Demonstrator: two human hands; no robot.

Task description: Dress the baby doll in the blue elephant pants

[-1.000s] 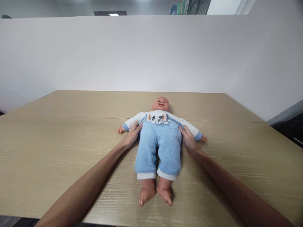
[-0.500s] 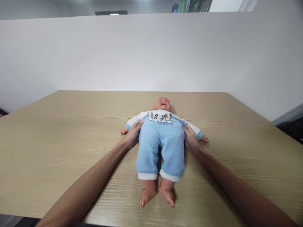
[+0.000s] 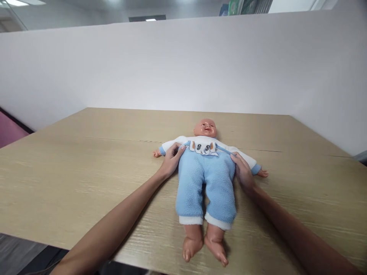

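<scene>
A baby doll (image 3: 207, 128) lies on its back on the table, head toward the wall and bare feet toward me. It wears a white top (image 3: 180, 139) with blue cuffs and light blue fleece overalls (image 3: 191, 183) with thin straps, white hems and an animal-face bib (image 3: 204, 148). My left hand (image 3: 172, 157) pinches the overalls' waist at the side on my left, thumb on top. On the opposite side, my right hand (image 3: 242, 169) grips the waist edge near the strap. Some fingers of both hands are hidden by fabric.
The wooden table (image 3: 86, 168) has a thin seam running across it. A white partition wall (image 3: 183, 68) rises behind its far edge. Something pink (image 3: 13, 130) stands beyond the left edge, and grey floor (image 3: 20, 252) shows at lower left.
The view has shifted, so the doll and table sit farther right. Both hands stay at the waist sides; the left fingers now bend over the waist edge by the strap.
</scene>
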